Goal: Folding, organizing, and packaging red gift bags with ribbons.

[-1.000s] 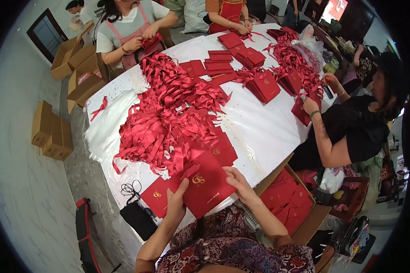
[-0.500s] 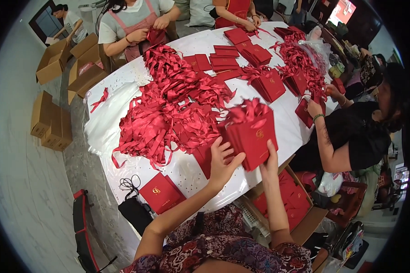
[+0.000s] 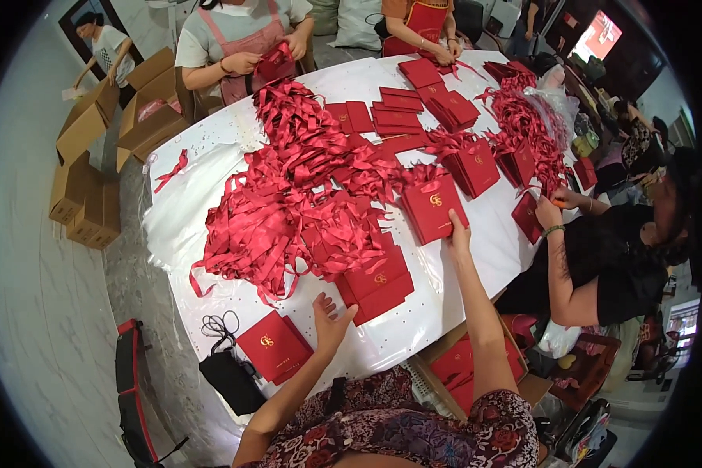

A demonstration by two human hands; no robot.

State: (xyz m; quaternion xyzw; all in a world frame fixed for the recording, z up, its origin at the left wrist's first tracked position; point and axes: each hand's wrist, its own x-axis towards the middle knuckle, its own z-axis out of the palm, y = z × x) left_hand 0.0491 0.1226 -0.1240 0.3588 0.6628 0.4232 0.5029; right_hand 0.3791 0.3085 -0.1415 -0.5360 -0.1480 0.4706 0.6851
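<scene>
- A white table (image 3: 210,226) is carrying everything, running from the near left to the far right; its bare top is showing along the left edge
- A big heap of red ribbons (image 3: 288,210) is lying across its middle; a single ribbon (image 3: 171,168) is sitting apart at the left edge
- A stack of red gift bags (image 3: 376,282) is resting near the front; one flat red bag (image 3: 273,345) is lying at the near left corner, beside a black cable (image 3: 220,326)
- Rows of flat red bags (image 3: 398,117) are lying at the far end; more ribboned bags (image 3: 476,165) are standing to the right
</scene>
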